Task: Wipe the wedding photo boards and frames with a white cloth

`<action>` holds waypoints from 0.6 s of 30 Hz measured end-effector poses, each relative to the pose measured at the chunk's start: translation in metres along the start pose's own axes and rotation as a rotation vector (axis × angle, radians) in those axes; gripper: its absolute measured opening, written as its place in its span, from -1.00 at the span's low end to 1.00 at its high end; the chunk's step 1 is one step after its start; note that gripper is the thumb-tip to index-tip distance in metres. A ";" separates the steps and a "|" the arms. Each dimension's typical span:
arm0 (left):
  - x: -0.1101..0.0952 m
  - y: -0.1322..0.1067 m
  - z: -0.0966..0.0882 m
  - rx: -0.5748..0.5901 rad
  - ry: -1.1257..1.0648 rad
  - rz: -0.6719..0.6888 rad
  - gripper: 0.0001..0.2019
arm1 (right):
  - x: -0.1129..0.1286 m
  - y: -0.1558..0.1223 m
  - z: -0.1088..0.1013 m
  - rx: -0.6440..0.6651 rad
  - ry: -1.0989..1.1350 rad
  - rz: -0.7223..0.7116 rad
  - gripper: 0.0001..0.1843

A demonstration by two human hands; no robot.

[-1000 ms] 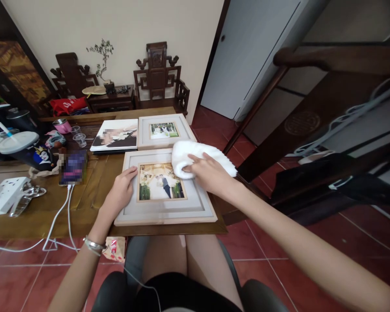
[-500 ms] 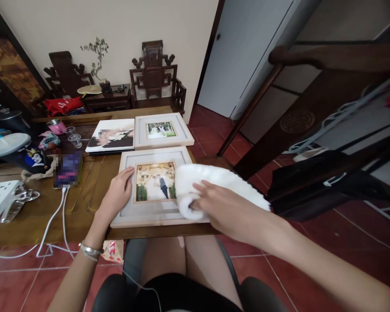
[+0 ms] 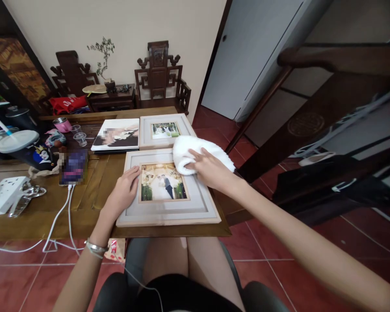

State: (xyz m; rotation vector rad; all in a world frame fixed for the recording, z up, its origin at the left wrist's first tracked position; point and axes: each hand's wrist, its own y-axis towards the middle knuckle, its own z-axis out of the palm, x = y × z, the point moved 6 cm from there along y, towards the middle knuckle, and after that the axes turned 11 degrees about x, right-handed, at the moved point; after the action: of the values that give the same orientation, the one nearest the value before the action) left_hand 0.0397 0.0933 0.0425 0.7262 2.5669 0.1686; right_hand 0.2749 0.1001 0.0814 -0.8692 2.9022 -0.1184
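Note:
A pale wooden picture frame (image 3: pixel 169 219) lies flat near the table's front edge, holding a small photo of a couple behind its wide mat. My left hand (image 3: pixel 126 186) rests on the frame's left side, fingers stretched out over the border. A folded white towel (image 3: pixel 195 149) covers the frame's upper right corner and hangs past its right edge. My right hand (image 3: pixel 209 169) grips this towel, its fingers pressed into the folds. Behind lies a second wooden picture frame (image 3: pixel 146 130), partly hidden by the towel, beside a photo album (image 3: pixel 117 134).
On the left of the table (image 3: pixel 94 208) are a phone (image 3: pixel 74 167) with white cables, a white power strip (image 3: pixel 6 195) and a lidded cup (image 3: pixel 35 151). Small clear cups (image 3: pixel 80 138) stand farther back. A dark wooden chair (image 3: pixel 299 117) is at the right.
My right hand has moved the towel away from me, from the frame's lower right to its upper right corner. My left hand keeps its place on the frame.

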 end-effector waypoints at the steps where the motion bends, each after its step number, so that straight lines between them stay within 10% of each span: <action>1: 0.000 0.000 0.000 -0.005 -0.002 0.002 -0.62 | 0.005 -0.006 0.000 -0.004 -0.005 -0.025 -0.36; 10: 0.000 0.002 0.003 -0.035 -0.008 0.000 -0.66 | 0.058 -0.102 -0.003 0.100 0.218 -0.191 -0.34; 18: -0.001 0.002 0.002 -0.053 -0.005 0.000 -0.67 | 0.118 -0.066 -0.009 0.124 0.235 -0.278 -0.53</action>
State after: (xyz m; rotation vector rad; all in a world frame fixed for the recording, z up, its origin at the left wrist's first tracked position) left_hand 0.0422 0.0945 0.0416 0.7057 2.5476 0.2330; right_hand 0.2115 -0.0192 0.0871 -1.3103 2.9212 -0.4467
